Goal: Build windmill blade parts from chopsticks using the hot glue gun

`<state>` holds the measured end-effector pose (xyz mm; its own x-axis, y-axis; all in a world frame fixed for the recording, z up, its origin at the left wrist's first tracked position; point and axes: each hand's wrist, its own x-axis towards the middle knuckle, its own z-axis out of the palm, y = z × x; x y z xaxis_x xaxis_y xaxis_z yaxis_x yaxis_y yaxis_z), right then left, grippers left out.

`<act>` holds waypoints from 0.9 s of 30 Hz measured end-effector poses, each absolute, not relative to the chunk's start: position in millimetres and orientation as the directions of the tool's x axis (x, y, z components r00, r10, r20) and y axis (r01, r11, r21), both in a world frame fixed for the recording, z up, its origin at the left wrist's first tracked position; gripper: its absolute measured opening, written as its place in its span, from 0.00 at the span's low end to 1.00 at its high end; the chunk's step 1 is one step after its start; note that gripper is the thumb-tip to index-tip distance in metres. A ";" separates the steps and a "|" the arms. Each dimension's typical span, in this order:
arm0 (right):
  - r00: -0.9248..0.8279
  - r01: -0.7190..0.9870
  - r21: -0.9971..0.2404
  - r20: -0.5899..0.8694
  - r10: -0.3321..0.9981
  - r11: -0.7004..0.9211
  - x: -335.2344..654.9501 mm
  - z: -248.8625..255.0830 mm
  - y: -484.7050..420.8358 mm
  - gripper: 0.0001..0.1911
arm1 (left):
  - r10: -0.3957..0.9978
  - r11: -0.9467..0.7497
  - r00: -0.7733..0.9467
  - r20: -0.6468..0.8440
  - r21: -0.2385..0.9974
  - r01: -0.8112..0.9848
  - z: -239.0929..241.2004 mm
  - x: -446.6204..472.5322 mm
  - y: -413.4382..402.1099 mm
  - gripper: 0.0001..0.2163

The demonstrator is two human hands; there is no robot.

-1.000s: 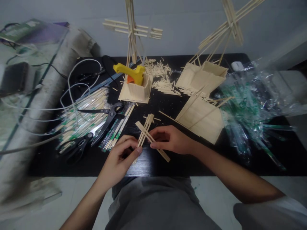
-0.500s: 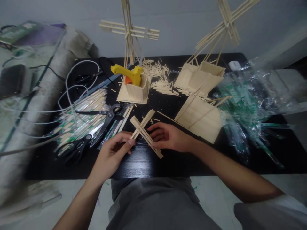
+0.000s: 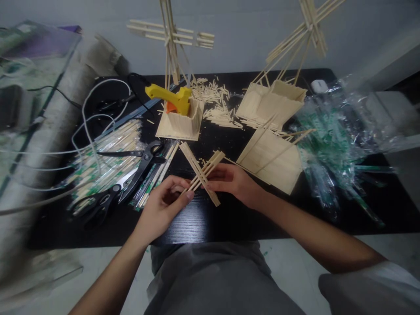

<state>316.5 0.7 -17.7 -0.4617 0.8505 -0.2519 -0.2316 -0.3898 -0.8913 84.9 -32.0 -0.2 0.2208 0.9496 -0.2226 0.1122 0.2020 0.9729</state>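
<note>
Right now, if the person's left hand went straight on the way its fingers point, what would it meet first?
Beyond the crossed pale wooden sticks it holds, the left hand would probably meet the right hand first, though depth is unclear.

A pale cross (image 3: 201, 176) of slim wooden sticks is held tilted over the black surface (image 3: 188, 225), near its front edge and roughly midway between its front corners. Its two flat bars meet in an X, one slanting toward the surface's back left corner, the other toward the back right, with narrow gaps between the parallel sticks.
</note>
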 end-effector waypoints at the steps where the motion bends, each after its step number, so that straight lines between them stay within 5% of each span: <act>1: -0.462 -0.234 -0.889 -0.255 0.850 -0.394 316.7 -17.0 0.9 0.20 | 0.949 0.196 0.231 -0.215 0.975 0.105 0.4 84.8 -29.6 0.13; 15: -0.328 -0.297 -0.902 -0.212 0.921 -0.314 323.8 -14.0 8.2 0.22 | 0.842 0.151 0.507 -0.184 0.983 0.105 11.8 100.7 40.4 0.15; 27: -0.345 -0.289 -0.940 -0.074 0.936 -0.181 323.5 -17.7 2.5 0.13 | 0.882 -0.028 0.468 -0.047 0.988 0.151 -5.6 95.0 24.9 0.15</act>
